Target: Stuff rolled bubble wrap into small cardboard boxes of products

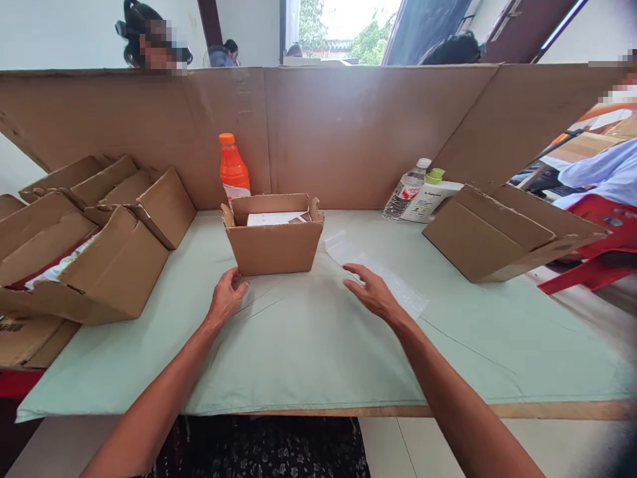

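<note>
A small open cardboard box (273, 249) stands upright on the green cloth in front of me, with something white (273, 218) inside it. My left hand (229, 295) is at the box's near left corner, thumb and fingers apart; whether the fingertips touch the cardboard I cannot tell. My right hand (371, 289) hovers or rests to the right of the box, apart from it, with its fingers spread and holding nothing. Beneath and beside that hand lies a clear plastic sheet (405, 292), flat on the cloth.
Several open cardboard boxes (114, 272) crowd the left side. An orange bottle (233, 169) stands behind the box. A clear water bottle (405, 190) and a white bottle (432, 201) lean near a tilted carton (488, 232). A cardboard partition (348, 133) closes the back; people are beyond it.
</note>
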Tool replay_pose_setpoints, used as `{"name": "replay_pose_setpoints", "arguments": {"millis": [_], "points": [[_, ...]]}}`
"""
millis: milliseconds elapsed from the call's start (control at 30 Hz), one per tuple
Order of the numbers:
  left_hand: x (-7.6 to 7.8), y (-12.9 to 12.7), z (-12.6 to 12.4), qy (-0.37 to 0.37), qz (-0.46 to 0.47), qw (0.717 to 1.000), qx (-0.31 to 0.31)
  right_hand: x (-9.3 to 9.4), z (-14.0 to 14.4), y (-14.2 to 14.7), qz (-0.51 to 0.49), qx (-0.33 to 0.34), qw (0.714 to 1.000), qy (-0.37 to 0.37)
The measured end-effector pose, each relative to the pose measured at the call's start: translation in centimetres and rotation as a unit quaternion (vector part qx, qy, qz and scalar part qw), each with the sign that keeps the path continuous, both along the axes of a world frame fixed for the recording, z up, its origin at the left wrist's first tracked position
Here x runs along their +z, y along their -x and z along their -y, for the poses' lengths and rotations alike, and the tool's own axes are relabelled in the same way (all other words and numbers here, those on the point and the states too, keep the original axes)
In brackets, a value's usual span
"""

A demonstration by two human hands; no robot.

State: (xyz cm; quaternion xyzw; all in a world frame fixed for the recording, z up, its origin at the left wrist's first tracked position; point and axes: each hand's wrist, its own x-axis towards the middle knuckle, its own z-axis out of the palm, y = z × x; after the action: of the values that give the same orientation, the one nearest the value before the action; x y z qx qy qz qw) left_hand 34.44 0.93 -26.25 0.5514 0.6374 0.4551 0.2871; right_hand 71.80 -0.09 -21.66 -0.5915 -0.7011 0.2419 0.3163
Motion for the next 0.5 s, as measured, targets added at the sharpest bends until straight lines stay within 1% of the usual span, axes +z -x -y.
{"name": "replay_pose_setpoints", "arguments": {"millis": [33, 67, 133, 167, 233, 300, 367, 433, 500], "points": [[-0.3, 0.4, 1.3, 0.002, 0.005, 1.000, 0.001, -0.6, 1.5, -2.4, 0.027, -0.018, 0.999, 0.002], [-0.5, 0.7, 2.6, 0.002, 0.011, 1.000, 0.006, -1.2, 2.9, -4.8, 0.102, -0.040, 0.994, -0.002], [-0.8, 1.1, 5.1, 0.002, 0.016, 1.000, 0.015, -2.3, 5.2, -8.6, 0.228, -0.087, 0.970, 0.001], [-0.8, 1.0, 6.3, 0.003, 0.013, 1.000, 0.016, -2.8, 5.9, -9.8, 0.277, -0.101, 0.955, -0.011], [-0.7, 0.4, 8.3, 0.003, -0.003, 1.000, 0.006, -3.2, 6.9, -10.5, 0.326, -0.115, 0.937, -0.049], [-0.6, -1.0, 10.3, -0.005, -0.026, 0.999, -0.018, -3.0, 7.4, -9.5, 0.337, -0.112, 0.931, -0.084], [-0.5, -2.8, 12.6, -0.034, -0.051, 0.997, -0.056, -2.4, 7.9, -7.2, 0.333, -0.094, 0.934, -0.093], [-0.4, -4.8, 15.1, -0.078, -0.085, 0.988, -0.105, -1.7, 9.1, -4.3, 0.323, -0.054, 0.940, -0.097], [-0.2, -6.6, 17.5, -0.123, -0.125, 0.970, -0.166, -0.8, 11.0, -1.0, 0.291, 0.007, 0.952, -0.096]]}}
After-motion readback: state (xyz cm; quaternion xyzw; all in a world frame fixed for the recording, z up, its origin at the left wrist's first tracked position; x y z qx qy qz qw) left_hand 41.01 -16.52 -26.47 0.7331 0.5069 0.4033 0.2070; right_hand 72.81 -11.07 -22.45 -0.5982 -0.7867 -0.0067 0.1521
